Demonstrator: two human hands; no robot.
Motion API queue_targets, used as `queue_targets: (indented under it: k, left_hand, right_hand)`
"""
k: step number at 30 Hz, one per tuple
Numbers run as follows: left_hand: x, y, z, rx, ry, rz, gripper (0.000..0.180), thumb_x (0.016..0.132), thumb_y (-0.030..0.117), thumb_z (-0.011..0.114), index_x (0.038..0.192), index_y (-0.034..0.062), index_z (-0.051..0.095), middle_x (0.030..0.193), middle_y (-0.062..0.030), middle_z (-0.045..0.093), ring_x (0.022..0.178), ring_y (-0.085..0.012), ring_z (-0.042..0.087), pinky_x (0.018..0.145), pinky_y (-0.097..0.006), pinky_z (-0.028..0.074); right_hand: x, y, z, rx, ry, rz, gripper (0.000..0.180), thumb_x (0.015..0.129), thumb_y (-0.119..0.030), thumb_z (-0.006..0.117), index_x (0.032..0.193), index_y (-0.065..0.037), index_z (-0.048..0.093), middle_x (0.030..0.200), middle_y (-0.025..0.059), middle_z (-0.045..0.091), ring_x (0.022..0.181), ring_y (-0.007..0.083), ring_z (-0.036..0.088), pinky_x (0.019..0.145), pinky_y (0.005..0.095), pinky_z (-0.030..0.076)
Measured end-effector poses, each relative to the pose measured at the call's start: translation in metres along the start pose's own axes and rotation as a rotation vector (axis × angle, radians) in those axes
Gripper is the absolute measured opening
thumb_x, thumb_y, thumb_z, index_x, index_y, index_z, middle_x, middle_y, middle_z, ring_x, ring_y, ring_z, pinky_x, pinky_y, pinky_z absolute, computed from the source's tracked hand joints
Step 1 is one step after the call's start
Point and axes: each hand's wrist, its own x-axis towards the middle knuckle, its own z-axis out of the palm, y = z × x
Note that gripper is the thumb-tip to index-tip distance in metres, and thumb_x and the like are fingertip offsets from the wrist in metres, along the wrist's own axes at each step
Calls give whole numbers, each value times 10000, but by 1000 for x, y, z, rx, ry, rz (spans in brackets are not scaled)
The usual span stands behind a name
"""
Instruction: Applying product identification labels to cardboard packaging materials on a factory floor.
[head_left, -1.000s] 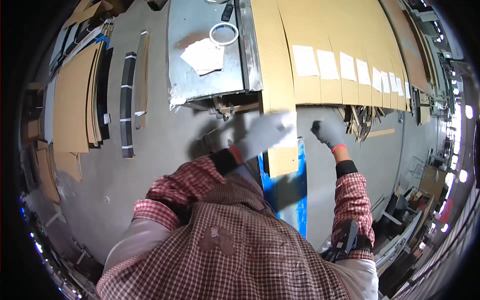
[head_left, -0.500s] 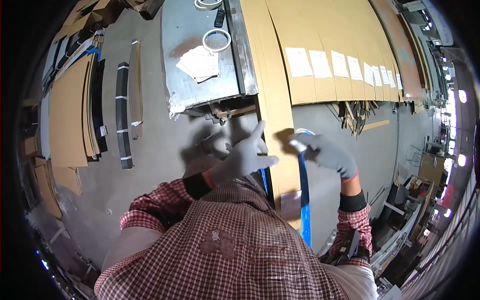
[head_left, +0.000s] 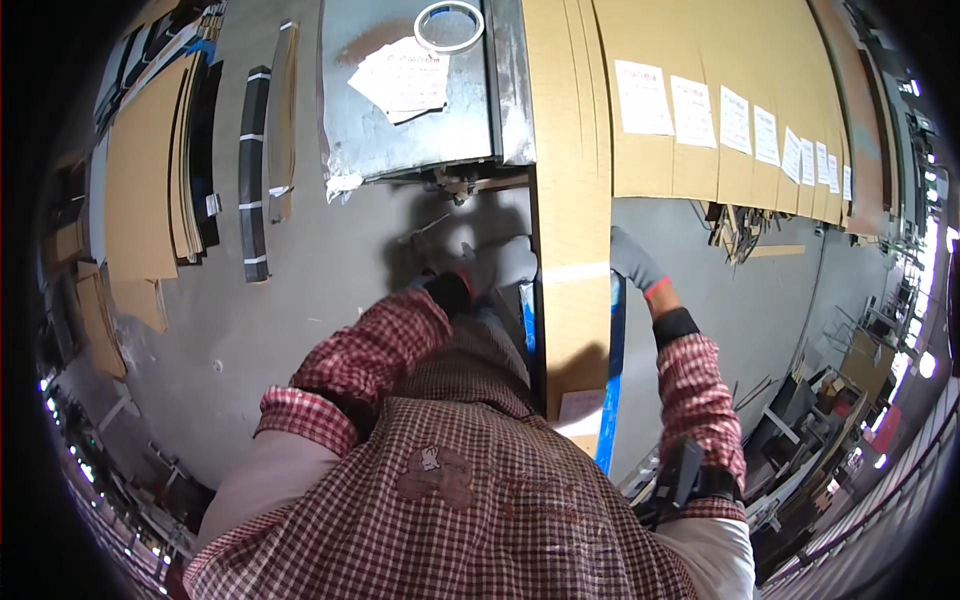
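Note:
A long, narrow cardboard stack (head_left: 573, 210) runs away from my body, with a white strip of tape (head_left: 575, 272) across its top. At the stack's left edge is my left hand (head_left: 500, 264) in a grey glove, thumb raised; the other fingertips disappear beside or beneath the edge. Opposite it, my gloved right hand (head_left: 634, 262) reaches down at the right edge, level with the tape strip. Its fingers are mostly hidden, so what it holds does not show. Nearer my body, a white paper label (head_left: 581, 412) lies on the cardboard.
Blue supports (head_left: 611, 400) show beneath the stack. Ahead left, a metal table (head_left: 400, 150) holds loose paper sheets (head_left: 405, 80) and a tape roll (head_left: 449, 28). Labelled cardboard sheets (head_left: 720, 170) overlap to the right. Dark wrapped strips (head_left: 253, 175) lie on the floor at left.
My right hand, earlier above the cardboard with a white tape roll, has dropped to the right edge. My left hand has lowered to the left edge. A tape strip now crosses the stack.

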Motion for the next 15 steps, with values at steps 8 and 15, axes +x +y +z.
queue_targets:
  k: [8, 15]
  left_hand:
    - [1, -67, 35, -846, 39, 227, 231, 916, 238, 438, 1014, 41, 508, 1007, -134, 536, 920, -273, 513, 829, -379, 408]
    - [-73, 37, -89, -1075, -2, -278, 516, 954, 312, 575, 1364, 42, 415, 1103, -106, 656, 862, -205, 650, 759, -347, 544]
  right_hand:
    - [-56, -148, 45, -41, 714, 173, 843, 745, -359, 792, 1354, 66, 392, 1338, 299, 447, 1247, 368, 451, 1008, 422, 398]
    - [-67, -130, 116, -830, 752, 261, 1043, 621, -489, 776, 1449, -38, 331, 1417, 359, 335, 1263, 503, 397, 1016, 556, 349]
